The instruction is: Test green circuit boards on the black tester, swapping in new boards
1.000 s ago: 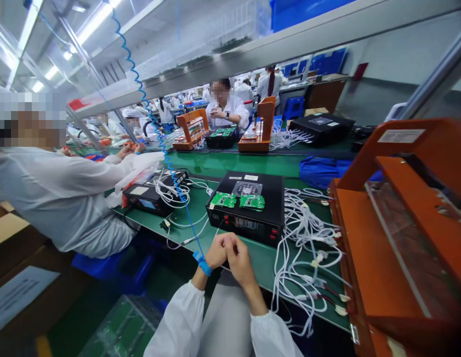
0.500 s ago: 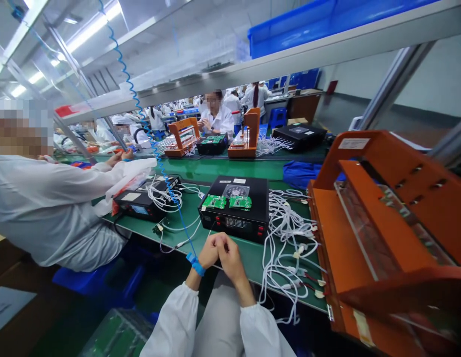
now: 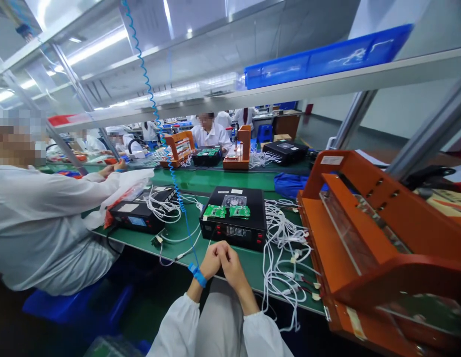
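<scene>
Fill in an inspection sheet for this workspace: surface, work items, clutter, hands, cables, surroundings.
Surface: flat green benchtop.
Work items: two green printed circuit boards side by side on a black rectangular box; large orange fixture to the right.
Clutter: crumpled blue material behind the fixture's near-left side.
Hands: left hand and right hand touch each other before the box; anything inside is hidden.
Cables: tangled white cables between box and fixture; blue coiled cord leading to blue wristband.
Surroundings: white-coated co-worker on the left; blue plastic tray overhead.
</scene>
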A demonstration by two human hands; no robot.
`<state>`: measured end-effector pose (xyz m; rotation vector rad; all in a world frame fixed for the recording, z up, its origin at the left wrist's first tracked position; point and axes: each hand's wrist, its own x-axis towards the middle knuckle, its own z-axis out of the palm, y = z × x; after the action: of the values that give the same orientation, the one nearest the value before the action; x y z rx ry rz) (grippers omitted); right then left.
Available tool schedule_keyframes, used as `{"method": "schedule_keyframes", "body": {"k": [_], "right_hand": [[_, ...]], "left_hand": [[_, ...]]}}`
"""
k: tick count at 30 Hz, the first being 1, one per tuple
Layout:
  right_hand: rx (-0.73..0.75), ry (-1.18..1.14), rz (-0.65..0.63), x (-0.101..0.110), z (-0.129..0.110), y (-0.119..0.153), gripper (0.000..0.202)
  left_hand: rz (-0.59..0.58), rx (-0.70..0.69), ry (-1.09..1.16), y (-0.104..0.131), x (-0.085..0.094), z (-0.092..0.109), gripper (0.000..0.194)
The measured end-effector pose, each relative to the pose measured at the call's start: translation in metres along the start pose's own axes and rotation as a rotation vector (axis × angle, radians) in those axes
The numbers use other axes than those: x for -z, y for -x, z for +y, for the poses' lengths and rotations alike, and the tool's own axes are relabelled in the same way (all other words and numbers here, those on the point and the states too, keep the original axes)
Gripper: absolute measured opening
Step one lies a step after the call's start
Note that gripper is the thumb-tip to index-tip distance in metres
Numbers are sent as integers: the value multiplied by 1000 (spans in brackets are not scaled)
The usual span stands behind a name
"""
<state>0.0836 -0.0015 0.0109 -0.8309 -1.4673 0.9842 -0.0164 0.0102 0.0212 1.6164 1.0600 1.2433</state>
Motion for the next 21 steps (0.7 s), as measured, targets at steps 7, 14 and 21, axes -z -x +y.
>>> {"method": "schedule_keyframes", "body": {"k": [7,14,21], "right_hand": [[20,63,11,-1,-1,4,33],[15,73,24,-3,4,6,31],[32,110,32,-11,-11,5,31]], "left_hand": [[-14,7,52,0,0,-3,40],[-21,7,80,1,0,-2,41],[18,-28,180,1,5,4,48]]}}
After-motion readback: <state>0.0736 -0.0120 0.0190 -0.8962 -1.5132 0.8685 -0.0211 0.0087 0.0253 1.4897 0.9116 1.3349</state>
